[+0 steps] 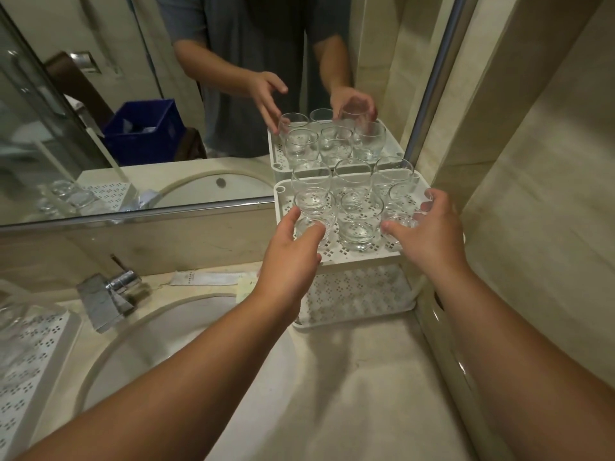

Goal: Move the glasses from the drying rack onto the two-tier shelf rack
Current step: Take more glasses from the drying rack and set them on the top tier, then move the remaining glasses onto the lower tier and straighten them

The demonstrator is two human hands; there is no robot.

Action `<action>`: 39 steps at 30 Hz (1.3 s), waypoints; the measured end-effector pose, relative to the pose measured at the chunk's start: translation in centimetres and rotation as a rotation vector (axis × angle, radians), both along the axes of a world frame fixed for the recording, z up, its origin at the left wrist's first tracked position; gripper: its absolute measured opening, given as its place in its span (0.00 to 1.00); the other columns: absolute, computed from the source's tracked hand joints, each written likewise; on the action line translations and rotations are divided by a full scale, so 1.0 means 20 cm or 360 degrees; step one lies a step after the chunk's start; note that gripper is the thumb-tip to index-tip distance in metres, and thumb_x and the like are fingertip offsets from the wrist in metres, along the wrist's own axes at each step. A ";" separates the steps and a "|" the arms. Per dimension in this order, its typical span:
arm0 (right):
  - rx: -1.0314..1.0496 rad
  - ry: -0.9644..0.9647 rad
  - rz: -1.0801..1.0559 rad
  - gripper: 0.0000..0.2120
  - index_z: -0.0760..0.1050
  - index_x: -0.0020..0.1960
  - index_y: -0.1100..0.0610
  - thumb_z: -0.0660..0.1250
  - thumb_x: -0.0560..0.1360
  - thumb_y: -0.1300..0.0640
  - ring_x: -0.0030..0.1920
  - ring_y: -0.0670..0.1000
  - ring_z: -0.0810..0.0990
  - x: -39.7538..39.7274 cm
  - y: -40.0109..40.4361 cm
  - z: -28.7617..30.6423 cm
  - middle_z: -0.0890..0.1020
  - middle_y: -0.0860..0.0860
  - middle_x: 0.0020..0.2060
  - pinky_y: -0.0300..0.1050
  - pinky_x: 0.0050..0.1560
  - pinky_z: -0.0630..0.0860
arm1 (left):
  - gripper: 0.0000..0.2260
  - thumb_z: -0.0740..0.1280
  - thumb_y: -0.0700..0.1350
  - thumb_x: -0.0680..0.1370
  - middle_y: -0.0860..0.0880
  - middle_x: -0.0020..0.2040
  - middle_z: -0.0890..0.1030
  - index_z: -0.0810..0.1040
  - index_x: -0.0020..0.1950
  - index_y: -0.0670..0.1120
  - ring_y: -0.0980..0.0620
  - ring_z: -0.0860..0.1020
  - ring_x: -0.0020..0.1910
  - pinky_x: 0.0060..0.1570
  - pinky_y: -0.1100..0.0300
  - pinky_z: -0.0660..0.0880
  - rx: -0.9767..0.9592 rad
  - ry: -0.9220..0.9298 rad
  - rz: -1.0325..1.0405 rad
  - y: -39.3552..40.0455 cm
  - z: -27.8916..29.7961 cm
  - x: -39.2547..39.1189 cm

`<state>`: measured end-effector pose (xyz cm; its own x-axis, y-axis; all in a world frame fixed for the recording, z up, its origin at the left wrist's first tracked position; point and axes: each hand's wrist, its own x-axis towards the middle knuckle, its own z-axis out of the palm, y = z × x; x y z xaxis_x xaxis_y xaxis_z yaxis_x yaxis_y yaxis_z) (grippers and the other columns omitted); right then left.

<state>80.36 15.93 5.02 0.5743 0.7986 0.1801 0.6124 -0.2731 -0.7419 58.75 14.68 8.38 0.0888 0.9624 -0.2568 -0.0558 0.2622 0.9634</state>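
The white perforated two-tier shelf rack (361,259) stands on the counter against the mirror. Several clear glasses fill its top tier; the lower tier (356,294) holds nothing. My right hand (432,234) grips the front-right glass (404,207) from the side, just over the top tier. My left hand (288,261) reaches to the front-left glass (312,214), thumb and fingertips touching its sides; the mirror shows those fingers spread and loose. A middle front glass (359,224) stands between them. The drying rack (33,354) lies at the far left with blurred glassware on it.
A chrome faucet (106,294) and a round sink basin (166,331) sit left of the shelf rack. A white sachet (206,279) lies behind the basin. The mirror (133,111) backs the counter; a tiled wall (532,194) closes the right side.
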 end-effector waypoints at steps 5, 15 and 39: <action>-0.0110 -0.0056 0.0069 0.46 0.61 0.74 0.56 0.81 0.64 0.46 0.63 0.54 0.75 0.02 0.01 0.01 0.72 0.53 0.67 0.51 0.61 0.74 | 0.29 0.67 0.49 0.77 0.50 0.75 0.68 0.64 0.77 0.60 0.51 0.80 0.56 0.65 0.48 0.75 0.0007 0.0009 -0.0033 0.01 -0.01 -0.01; -0.0129 -0.0114 0.0028 0.50 0.55 0.77 0.53 0.80 0.64 0.46 0.68 0.57 0.71 -0.03 -0.04 0.04 0.66 0.55 0.72 0.58 0.63 0.71 | 0.28 0.67 0.46 0.78 0.50 0.75 0.66 0.64 0.76 0.59 0.54 0.80 0.53 0.64 0.48 0.76 0.0022 0.0051 -0.0052 -0.02 0.00 -0.03; 0.0815 -0.0129 0.1049 0.26 0.72 0.64 0.57 0.77 0.69 0.61 0.68 0.42 0.66 -1.77 -0.06 0.12 0.63 0.55 0.71 0.36 0.66 0.69 | 0.22 0.66 0.53 0.69 0.62 0.62 0.73 0.71 0.63 0.65 0.50 0.78 0.63 0.63 0.43 0.75 0.0212 0.0377 0.0463 -0.18 0.01 -1.49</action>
<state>45.00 14.83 7.41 -0.0118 0.7745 0.6325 0.5854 0.5181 -0.6236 29.04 11.12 8.51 -0.2394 0.9648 -0.1087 0.1187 0.1402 0.9830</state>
